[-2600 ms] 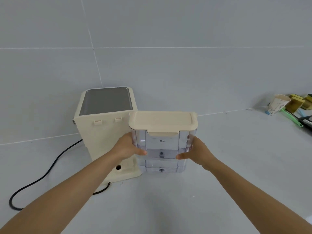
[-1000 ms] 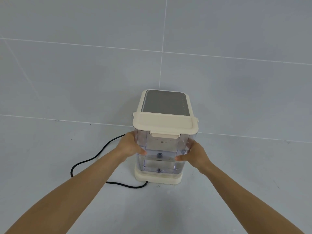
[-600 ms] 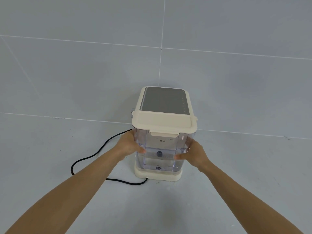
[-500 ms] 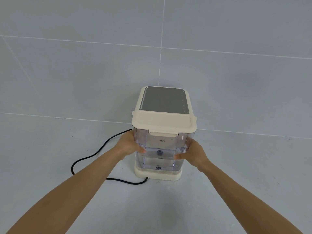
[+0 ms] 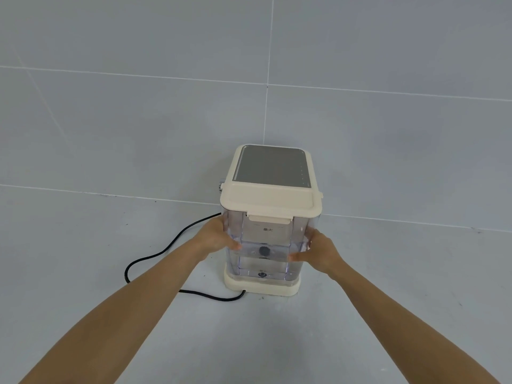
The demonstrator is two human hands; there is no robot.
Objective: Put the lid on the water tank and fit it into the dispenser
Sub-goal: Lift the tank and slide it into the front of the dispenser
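Item: water tank [image 5: 264,245], clear plastic, cream lid [image 5: 271,202] already seated on top. Location: standing on the cream base of the dispenser [image 5: 273,167], directly in front of its tall body, on the grey tabletop [image 5: 83,273].

Hold: left hand [image 5: 214,239] pressed to the tank's left wall, right hand [image 5: 318,252] to its right wall, both clamped on it at mid-height with thumbs across the front face.

Status, as judged: lid step done; tank at or near its seat, final engagement not confirmed (the joint at the back is hidden).

Handling notes for the step in hand:
- Keep the tank upright and square to the base rim; a tilt would likely jam one corner.
- Press down and back evenly from both sides, not from one hand only.
- Check that the lid edge sits flush against the dispenser's top before letting go.
- Power cord [image 5: 155,256] trails left of the base, clear of the tank; leave it be.
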